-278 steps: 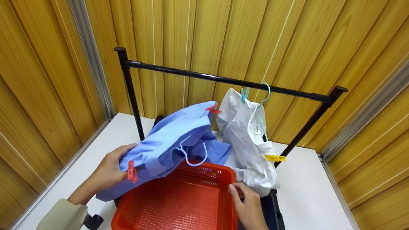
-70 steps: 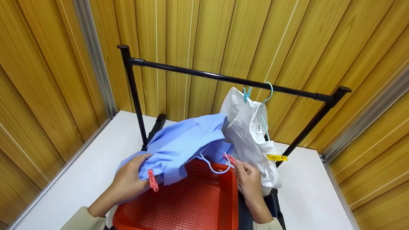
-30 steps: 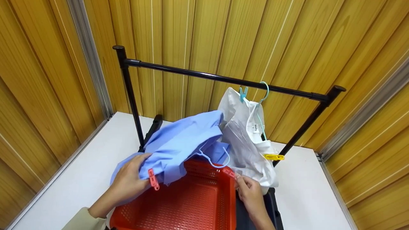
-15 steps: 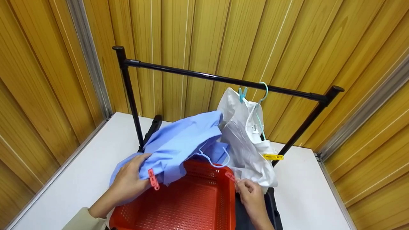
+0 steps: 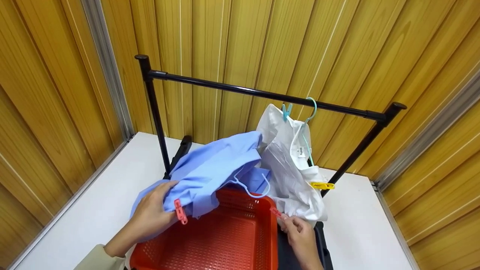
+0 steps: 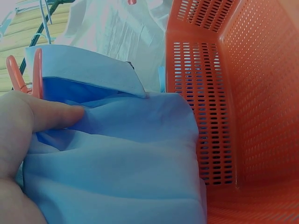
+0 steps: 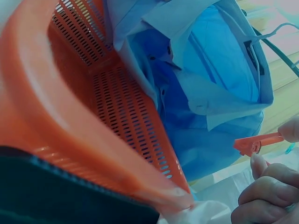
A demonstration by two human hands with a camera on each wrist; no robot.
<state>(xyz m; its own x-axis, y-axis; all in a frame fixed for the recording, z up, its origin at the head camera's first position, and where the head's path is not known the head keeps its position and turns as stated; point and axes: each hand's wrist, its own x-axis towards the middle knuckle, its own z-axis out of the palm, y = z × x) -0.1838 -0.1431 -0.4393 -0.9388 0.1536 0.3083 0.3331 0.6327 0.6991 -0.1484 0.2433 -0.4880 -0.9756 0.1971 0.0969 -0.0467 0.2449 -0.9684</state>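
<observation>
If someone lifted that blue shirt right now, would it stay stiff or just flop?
Most of the blue shirt would probably flop: its cloth lies in soft, loose folds. The collar may hold its shape better, as its edges look crisp. The shirt might also snag, since a hanger hook pokes out of it.

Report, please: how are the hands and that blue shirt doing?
Left hand grips blue shirt, one red peg clipped on. Right hand pinches another red peg. White shirt hangs close by; nothing plainly blocking.

R hand [image 7: 271, 192] pinches red peg [image 7: 248, 143] (nr blue shirt [image 7: 194, 84], beyond bskt [image 7: 77, 133]).
</observation>
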